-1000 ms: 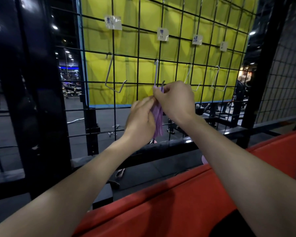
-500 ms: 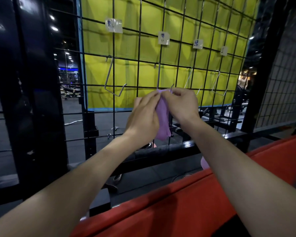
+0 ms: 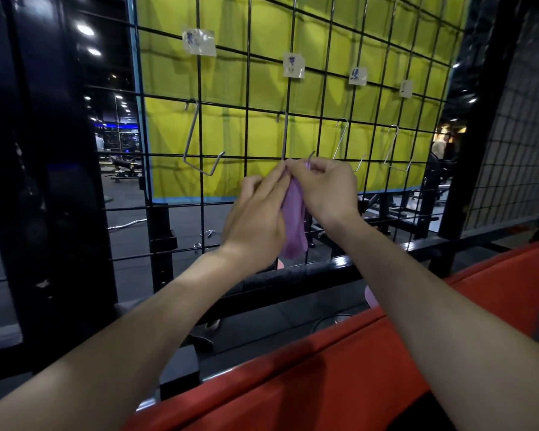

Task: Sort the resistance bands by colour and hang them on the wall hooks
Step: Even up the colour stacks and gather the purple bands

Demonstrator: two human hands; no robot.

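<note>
Gym behind a black wire grid (image 3: 249, 98), yellow sheet (image 3: 371, 32) backing most of it, dark floor and benches visible through the mesh lower down. Red pad (image 3: 339, 377) runs across the bottom right, under my forearms.

Head view, only one there is:

Four wire hooks on the grid, each with a paper label taped above it. From my left: hook 1 (image 3: 196, 150) bare, hook 2 (image 3: 285, 135) is the one I'm at, hook 3 (image 3: 343, 138) and hook 4 (image 3: 392, 147) bare. Label 2 (image 3: 293, 65) sits straight above hook 2; writing too small to read.

Purple band (image 3: 293, 222) hangs down between my hands, top end bunched up right at the bottom of hook 2, lower end loose in front of the grid. Can't tell if it's over the hook tip or just held against it, my fingers cover that spot.

Left hand (image 3: 255, 219): fingers reach up along the band's left side, tips pinching its top edge just under the hook shank. Gripping the band.

Right hand (image 3: 324, 188): fingers curled, thumb and forefinger pinching the band's top just beside the upturned hook tip. Also gripping the band.

Fingertips of both hands meet at the hook's base.

Second purple scrap (image 3: 371, 295) pokes out at the far edge of the pad, well below the hooks. Small pink bit (image 3: 280, 263) shows under the hanging band.
</note>
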